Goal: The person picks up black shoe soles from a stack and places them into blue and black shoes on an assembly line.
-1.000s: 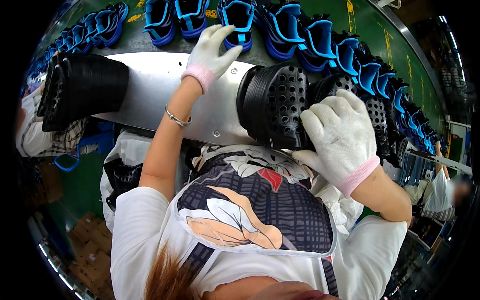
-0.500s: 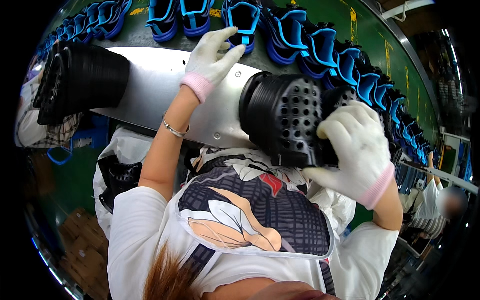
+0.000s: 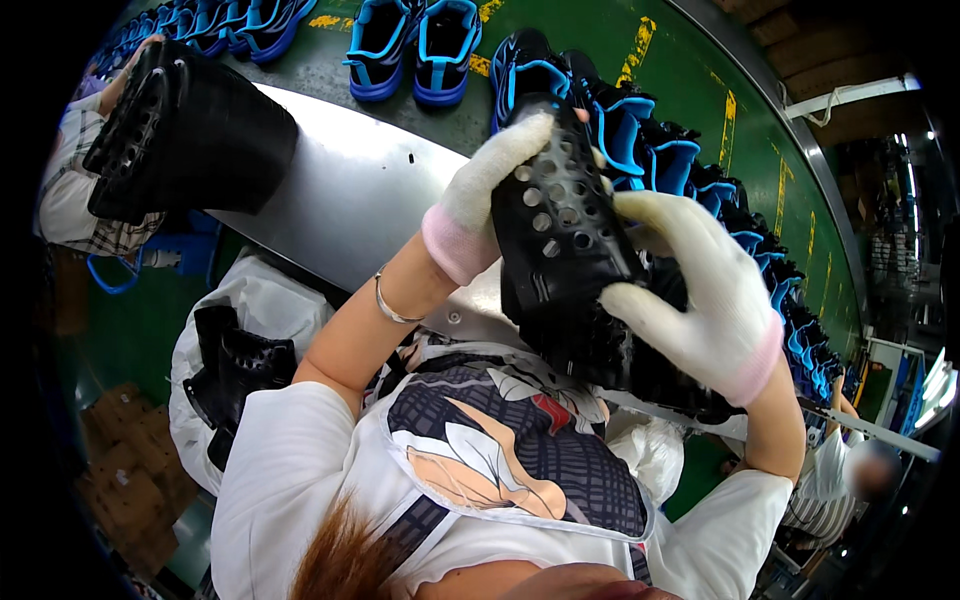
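A black perforated plastic shoe insert (image 3: 565, 225) tilts upward in front of me, its round holes facing up. My left hand (image 3: 480, 190), in a white glove with a pink cuff, is closed around its upper part, thumb on top and fingertips showing past the far edge. At its right side my gloved right hand (image 3: 715, 295) curls against the edge, thumb and fingers gripping it. More black inserts (image 3: 590, 350) lie stacked beneath, partly covered by my hands. Another nested stack of inserts (image 3: 210, 140) rests on the left end of the metal plate (image 3: 370, 160).
Black and blue shoes (image 3: 445, 50) line the green conveyor surface (image 3: 540, 20) at the far side and right. A white bag (image 3: 250, 290) with black inserts sits lower left. Cardboard boxes (image 3: 130, 450) stand on the floor. Other people are at both sides.
My left hand has come right and down from beside the shoes and taken hold of the insert. The insert has tilted up. My right hand stays beside the stack.
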Demonstrator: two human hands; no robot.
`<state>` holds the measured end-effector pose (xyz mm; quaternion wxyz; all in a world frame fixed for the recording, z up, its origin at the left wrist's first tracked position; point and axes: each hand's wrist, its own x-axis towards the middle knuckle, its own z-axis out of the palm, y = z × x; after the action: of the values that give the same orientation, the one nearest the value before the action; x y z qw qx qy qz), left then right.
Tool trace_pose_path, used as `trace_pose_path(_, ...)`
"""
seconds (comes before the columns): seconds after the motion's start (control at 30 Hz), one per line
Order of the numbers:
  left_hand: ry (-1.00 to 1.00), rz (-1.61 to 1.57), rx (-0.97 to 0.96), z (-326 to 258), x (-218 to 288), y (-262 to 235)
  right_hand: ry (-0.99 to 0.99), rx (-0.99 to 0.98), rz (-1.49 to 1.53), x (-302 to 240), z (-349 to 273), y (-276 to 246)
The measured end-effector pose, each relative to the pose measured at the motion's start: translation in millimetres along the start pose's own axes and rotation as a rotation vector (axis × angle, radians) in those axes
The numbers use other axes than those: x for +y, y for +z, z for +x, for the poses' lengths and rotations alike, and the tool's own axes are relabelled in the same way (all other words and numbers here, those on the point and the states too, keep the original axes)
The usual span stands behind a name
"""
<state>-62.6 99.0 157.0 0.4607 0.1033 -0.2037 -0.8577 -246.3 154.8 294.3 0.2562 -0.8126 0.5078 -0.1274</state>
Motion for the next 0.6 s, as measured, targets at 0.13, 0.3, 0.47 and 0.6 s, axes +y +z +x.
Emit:
trace_pose_path(0.13, 0.208, 0.17, 0.121, 9, 5, -19, 0.217, -0.083, -0.091, 6, 31, 24)
trace_pose_path(0.3, 0.375, 0.182, 0.339, 28, 8, -32, 0.314, -0.136, 0.024, 12, 67, 40)
trace_pose_path(0.47, 0.359, 0.279, 0.4, 44, 13, -58, 0.21, -0.123, -0.203, 31, 98, 41)
trace_pose_path(0.6, 0.405, 1.186, 0.54, 40, 13, -92, 0.31, -0.253, -0.429, 53, 120, 29)
